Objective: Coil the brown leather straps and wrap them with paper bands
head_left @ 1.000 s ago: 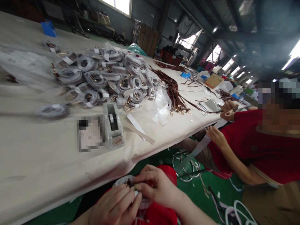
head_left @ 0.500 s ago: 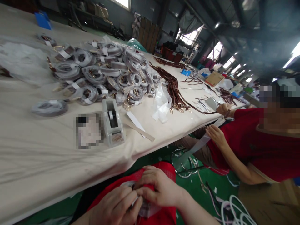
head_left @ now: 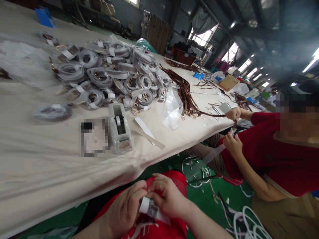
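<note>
Over my lap, my left hand (head_left: 124, 205) and my right hand (head_left: 170, 196) are closed around a coiled strap (head_left: 154, 209) in clear plastic. A white paper band (head_left: 144, 205) shows on the coil between them. The fingers of both hands meet at its upper side, and much of the coil is hidden behind them. On the table ahead stands a tape dispenser (head_left: 120, 129) with a roll in it. White paper strips (head_left: 146, 131) lie to its right. Beyond is a heap of similar plastic-wrapped coiled straps (head_left: 99, 78) with gold clasps.
Brown straps (head_left: 183, 88) with gold hooks lie across the cloth-covered table (head_left: 62, 169). At right, a co-worker in a red top (head_left: 259, 152) handles a brown strap and a plastic strip. A metal stool (head_left: 195, 172) and white hoops (head_left: 249, 222) are on the floor side.
My hands have shifted on the coil, and the white band now shows between them. The co-worker's hands have brought the brown strap and plastic strip together.
</note>
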Demonstrator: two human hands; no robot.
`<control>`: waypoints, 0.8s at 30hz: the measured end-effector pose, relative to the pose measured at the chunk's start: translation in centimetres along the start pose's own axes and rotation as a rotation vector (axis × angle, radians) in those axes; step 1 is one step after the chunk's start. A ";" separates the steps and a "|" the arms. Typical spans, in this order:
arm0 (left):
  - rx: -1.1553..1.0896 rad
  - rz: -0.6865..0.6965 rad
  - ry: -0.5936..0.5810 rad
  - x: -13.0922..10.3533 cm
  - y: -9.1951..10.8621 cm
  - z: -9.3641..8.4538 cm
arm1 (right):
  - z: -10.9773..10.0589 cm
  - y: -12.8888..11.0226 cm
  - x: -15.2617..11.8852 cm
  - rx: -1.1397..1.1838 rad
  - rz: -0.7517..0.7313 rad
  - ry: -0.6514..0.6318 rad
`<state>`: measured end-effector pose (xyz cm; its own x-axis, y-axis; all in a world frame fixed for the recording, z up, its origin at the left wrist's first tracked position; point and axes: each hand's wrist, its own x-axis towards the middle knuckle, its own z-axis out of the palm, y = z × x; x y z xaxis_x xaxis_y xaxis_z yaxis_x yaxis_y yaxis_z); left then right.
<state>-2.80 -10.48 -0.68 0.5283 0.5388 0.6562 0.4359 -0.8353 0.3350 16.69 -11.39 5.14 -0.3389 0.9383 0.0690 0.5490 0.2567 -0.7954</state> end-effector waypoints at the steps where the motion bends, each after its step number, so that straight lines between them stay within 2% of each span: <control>1: -0.056 -0.082 -0.056 0.1 0.0 0.1 | 0.1 0.0 -0.1 -0.041 -0.008 0.014; 4: -0.224 -0.255 -0.270 0.2 0.1 0.0 | 0.1 -0.1 -0.2 -0.150 -0.035 0.014; 9: -0.464 -0.310 -0.490 0.5 -0.4 -1.3 | 0.0 -0.1 -0.6 -0.216 -0.055 0.022; 12: -0.566 -0.412 -0.678 1.7 -0.7 -2.4 | -0.3 0.2 -0.5 -0.175 -0.056 0.002; 14: -0.578 -0.480 -0.753 2.8 -0.6 -2.8 | -0.8 0.4 -0.1 -0.139 -0.047 -0.035; 16: -0.560 -0.538 -0.788 3.8 -0.2 -2.7 | -1.5 0.5 0.3 -0.117 -0.044 -0.090; 19: -0.494 -0.602 -0.776 4.5 0.4 -1.9 | -2.1 0.7 1.0 -0.135 -0.069 -0.162; 24: -0.446 -0.671 -0.605 3.4 0.6 -0.4 | -1.7 0.7 1.0 -0.172 -0.020 -0.095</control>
<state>-1.00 -9.19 2.02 0.6088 0.7743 -0.1730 0.5320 -0.2367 0.8130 18.01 -9.84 5.65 -0.4169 0.9087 0.0204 0.6614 0.3187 -0.6790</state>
